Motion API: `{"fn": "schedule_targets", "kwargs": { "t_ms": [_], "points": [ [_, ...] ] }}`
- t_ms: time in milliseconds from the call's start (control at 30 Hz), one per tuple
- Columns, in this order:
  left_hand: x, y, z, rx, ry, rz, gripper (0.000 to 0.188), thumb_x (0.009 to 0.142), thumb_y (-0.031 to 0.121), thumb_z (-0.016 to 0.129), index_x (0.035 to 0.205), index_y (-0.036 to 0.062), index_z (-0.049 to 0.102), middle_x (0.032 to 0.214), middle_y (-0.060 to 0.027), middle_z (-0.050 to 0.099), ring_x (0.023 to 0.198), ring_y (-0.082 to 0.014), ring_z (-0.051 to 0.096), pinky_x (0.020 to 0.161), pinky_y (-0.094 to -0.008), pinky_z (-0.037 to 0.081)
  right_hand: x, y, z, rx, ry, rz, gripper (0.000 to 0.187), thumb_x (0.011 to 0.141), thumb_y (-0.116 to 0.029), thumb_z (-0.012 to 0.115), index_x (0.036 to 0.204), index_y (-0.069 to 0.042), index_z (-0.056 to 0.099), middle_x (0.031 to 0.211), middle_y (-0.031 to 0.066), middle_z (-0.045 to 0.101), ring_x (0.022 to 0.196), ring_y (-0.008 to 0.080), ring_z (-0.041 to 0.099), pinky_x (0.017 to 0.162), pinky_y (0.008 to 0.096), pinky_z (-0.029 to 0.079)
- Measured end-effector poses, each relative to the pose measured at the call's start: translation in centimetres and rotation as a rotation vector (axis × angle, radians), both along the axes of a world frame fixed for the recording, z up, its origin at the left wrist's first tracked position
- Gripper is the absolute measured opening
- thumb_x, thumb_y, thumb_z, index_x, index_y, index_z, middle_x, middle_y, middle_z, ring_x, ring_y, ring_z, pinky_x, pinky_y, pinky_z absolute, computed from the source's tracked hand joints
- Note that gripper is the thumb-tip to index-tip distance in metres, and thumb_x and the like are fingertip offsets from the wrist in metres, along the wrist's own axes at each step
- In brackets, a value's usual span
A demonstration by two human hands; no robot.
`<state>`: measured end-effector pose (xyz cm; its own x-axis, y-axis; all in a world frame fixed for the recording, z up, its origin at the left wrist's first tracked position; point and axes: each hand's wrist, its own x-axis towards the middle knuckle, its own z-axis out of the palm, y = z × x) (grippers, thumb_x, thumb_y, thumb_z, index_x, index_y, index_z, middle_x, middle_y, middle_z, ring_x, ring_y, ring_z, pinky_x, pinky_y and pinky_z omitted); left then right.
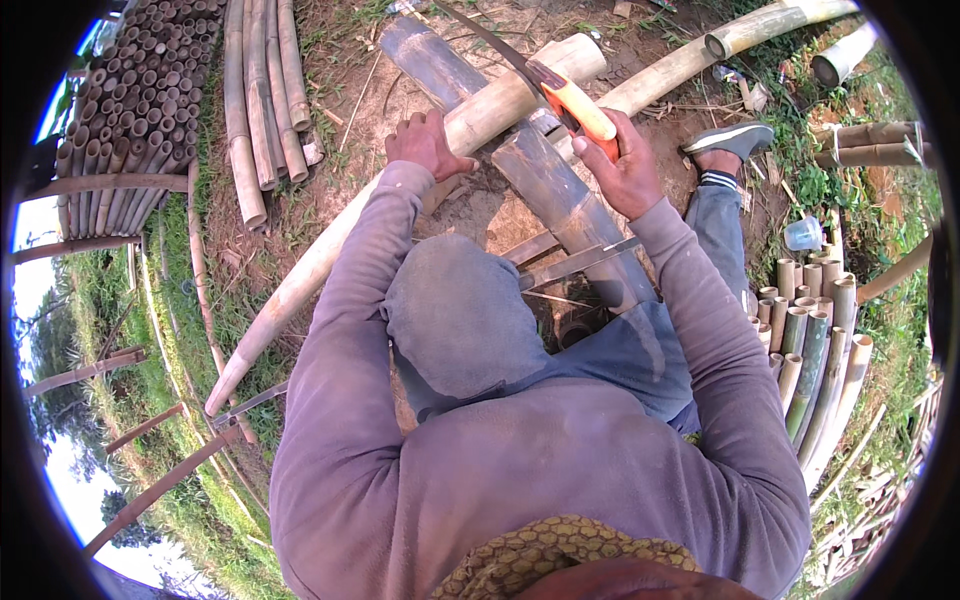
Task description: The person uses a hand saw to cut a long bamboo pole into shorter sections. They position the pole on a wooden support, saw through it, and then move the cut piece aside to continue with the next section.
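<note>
A long pale bamboo pole (300,275) runs slantwise from the lower left to the upper middle. My left hand (425,147) presses down on it, fingers over the top and thumb on the near side. In my right hand (622,165) is the orange handle of a handsaw (578,103), its grip end partly hidden by my fingers. The saw's dark curved blade (490,38) points up and left and crosses the pole near its far end. Whether the teeth touch the bamboo, I cannot tell. A thick, darker bamboo piece (560,195) lies crosswise beneath the pole.
Cut bamboo tubes (140,100) are stacked at the upper left, beside several long poles (265,100). Upright bamboo pieces (815,330) and a clear plastic cup (803,235) are at the right. My shod foot (730,140) rests on the ground. Another pole (690,60) lies at the upper right.
</note>
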<state>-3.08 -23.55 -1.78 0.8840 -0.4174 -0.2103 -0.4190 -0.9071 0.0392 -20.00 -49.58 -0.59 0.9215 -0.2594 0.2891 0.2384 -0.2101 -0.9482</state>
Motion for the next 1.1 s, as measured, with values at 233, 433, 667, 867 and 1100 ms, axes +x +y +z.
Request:
{"fn": "schedule_targets", "kwargs": {
  "t_ms": [233,433,667,867,1100],
  "points": [
    [-0.4,-2.1,1.9,0.004,0.176,0.073,0.089,0.072,0.052,0.090,0.144,0.0114,0.055,0.127,-0.0179,0.073,0.118,-0.0366,0.071,0.102,-0.0477,0.056,4.0,0.7,4.8,-0.325,0.075,-0.270,0.049,0.097,-0.047,0.073,0.111,0.000,0.070,0.086,0.0239,0.074,0.084,0.0416,0.074,0.074,0.0469,0.058],
    [0.0,-0.2,0.9,-0.052,0.146,0.070,0.079,0.069,0.048,0.087,0.136,0.0136,0.062,0.119,-0.0191,0.075,0.111,-0.0381,0.073,0.098,-0.0471,0.057,-13.2,-0.9,7.4,-0.156,0.163,-0.218,0.021,0.101,-0.010,0.073,0.118,0.002,0.070,0.084,0.0060,0.073,0.070,0.0105,0.066,0.063,0.0321,0.054],
    [0.1,-0.1,0.3,-0.111,0.134,0.027,0.077,0.069,0.047,0.086,0.132,0.0110,0.061,0.117,-0.0192,0.075,0.108,-0.0403,0.072,0.096,-0.0493,0.057,-13.9,-0.5,4.1,-0.123,0.133,-0.260,0.022,0.098,-0.009,0.075,0.114,0.004,0.069,0.085,0.0107,0.076,0.072,0.0176,0.073,0.066,0.0326,0.056],
    [-0.1,-0.8,1.4,-0.108,0.145,0.043,0.084,0.070,0.047,0.087,0.141,0.0141,0.059,0.120,-0.0188,0.075,0.112,-0.0388,0.072,0.099,-0.0485,0.057,4.8,0.5,3.6,-0.408,0.084,-0.276,0.032,0.095,-0.030,0.080,0.101,0.000,0.070,0.079,0.0218,0.073,0.071,0.0375,0.075,0.062,0.0425,0.055],
    [0.1,0.3,1.0,-0.125,0.200,0.047,0.077,0.074,0.046,0.088,0.137,0.0108,0.060,0.122,-0.0180,0.075,0.114,-0.0375,0.072,0.100,-0.0478,0.057,-18.8,-0.8,6.8,-0.238,0.259,-0.268,0.017,0.100,-0.008,0.073,0.112,0.004,0.068,0.091,0.0106,0.076,0.079,0.0122,0.071,0.071,0.0282,0.056]
  ]
}}
